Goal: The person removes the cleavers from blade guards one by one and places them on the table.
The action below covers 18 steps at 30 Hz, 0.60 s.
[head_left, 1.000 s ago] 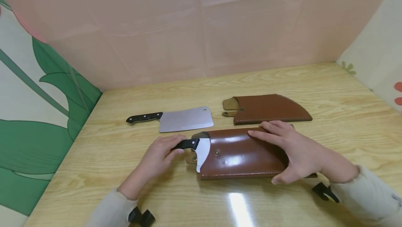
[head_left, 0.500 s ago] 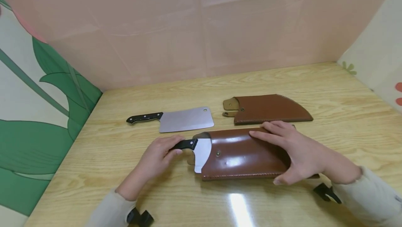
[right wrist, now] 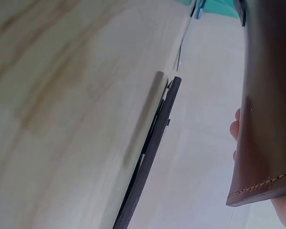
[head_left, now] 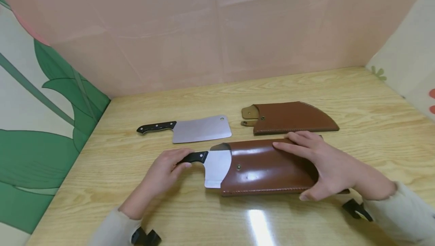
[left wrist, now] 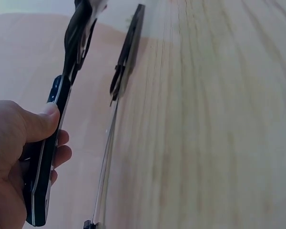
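My left hand [head_left: 165, 170] grips the black riveted handle [head_left: 194, 157] of a cleaver. A strip of its steel blade [head_left: 216, 168] shows at the mouth of a glossy brown leather sheath [head_left: 265, 168]; the rest is hidden inside. In the left wrist view, the thumb and fingers wrap round the handle [left wrist: 47, 157]. My right hand [head_left: 323, 164] holds the sheath near its far right end, fingers along the top edge and thumb at the bottom edge. In the right wrist view, fingertips [right wrist: 234, 130] show past the edge of the leather sheath [right wrist: 267, 119].
Behind lies a second cleaver [head_left: 202, 129] with a black handle, flat on the wooden table [head_left: 190, 219]. A second brown sheath [head_left: 293, 117] with tan straps lies to its right. A pink sheet [head_left: 217, 30] hangs at the back.
My left hand has moved left with the cleaver, and more of the blade shows outside the sheath. The sheath and my right hand have shifted slightly right.
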Tool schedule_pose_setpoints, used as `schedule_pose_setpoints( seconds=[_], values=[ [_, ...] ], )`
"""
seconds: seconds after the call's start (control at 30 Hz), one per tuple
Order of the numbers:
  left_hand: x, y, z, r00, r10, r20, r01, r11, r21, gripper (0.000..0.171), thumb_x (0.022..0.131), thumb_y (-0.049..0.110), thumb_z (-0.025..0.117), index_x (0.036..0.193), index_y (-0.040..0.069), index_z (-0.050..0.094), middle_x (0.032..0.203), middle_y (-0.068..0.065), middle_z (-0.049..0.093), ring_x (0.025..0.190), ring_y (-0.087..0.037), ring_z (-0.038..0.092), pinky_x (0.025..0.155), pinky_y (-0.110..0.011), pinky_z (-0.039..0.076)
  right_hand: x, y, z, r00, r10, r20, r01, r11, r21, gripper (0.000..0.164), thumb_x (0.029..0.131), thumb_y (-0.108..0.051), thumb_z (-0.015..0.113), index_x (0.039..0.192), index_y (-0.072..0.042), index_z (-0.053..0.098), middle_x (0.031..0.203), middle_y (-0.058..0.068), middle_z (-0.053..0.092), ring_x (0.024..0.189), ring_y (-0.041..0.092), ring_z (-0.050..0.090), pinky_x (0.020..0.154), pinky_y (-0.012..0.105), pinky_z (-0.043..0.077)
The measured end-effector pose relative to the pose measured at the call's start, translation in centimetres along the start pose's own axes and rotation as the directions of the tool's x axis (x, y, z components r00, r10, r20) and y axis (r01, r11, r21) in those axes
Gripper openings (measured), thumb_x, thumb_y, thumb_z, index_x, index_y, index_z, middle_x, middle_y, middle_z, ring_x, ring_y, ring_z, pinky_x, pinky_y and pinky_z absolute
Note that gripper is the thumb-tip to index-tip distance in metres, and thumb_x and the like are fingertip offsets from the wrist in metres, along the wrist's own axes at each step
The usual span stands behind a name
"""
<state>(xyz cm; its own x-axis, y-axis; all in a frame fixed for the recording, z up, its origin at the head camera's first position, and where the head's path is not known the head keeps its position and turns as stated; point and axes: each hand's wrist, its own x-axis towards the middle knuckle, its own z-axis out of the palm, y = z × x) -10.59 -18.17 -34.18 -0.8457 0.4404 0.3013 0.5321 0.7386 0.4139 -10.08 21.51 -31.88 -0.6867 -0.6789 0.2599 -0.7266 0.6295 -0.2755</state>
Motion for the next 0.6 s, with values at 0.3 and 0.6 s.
schedule_pose_setpoints(
  seconds=[0.3, 0.6],
  values=[
    [-0.08, 0.12, -0.08, 1.000, -0.019, 0.006, 0.019, 1.000, 0.002, 0.035, 0.084, 0.012, 0.066, 0.118, 0.003, 0.063, 0.118, -0.012, 0.064, 0.107, -0.029, 0.060, 0.093, -0.046, 0.046, -0.06, 0.01, 0.03, 1.000, 0.002, -0.003, -0.002, 1.000, -0.009, 0.106, 0.047, -0.059, 0.081, 0.140, -0.030, 0.039, 0.135, 0.032, 0.039, 0.119, 0.052, 0.034, 0.077, 0.073, 0.036],
    [-0.33, 0.01, -0.26, 0.999, -0.037, 0.001, 0.037, 0.999, 0.005, 0.037, 0.084, 0.012, 0.066, 0.119, 0.002, 0.062, 0.119, -0.014, 0.063, 0.108, -0.031, 0.059, 0.093, -0.048, 0.045, -0.19, 0.03, 0.02, 1.000, 0.007, -0.003, -0.008, 1.000, -0.015, 0.107, 0.045, -0.059, 0.081, 0.140, -0.030, 0.039, 0.135, 0.033, 0.040, 0.120, 0.052, 0.034, 0.078, 0.073, 0.035]
  ],
)
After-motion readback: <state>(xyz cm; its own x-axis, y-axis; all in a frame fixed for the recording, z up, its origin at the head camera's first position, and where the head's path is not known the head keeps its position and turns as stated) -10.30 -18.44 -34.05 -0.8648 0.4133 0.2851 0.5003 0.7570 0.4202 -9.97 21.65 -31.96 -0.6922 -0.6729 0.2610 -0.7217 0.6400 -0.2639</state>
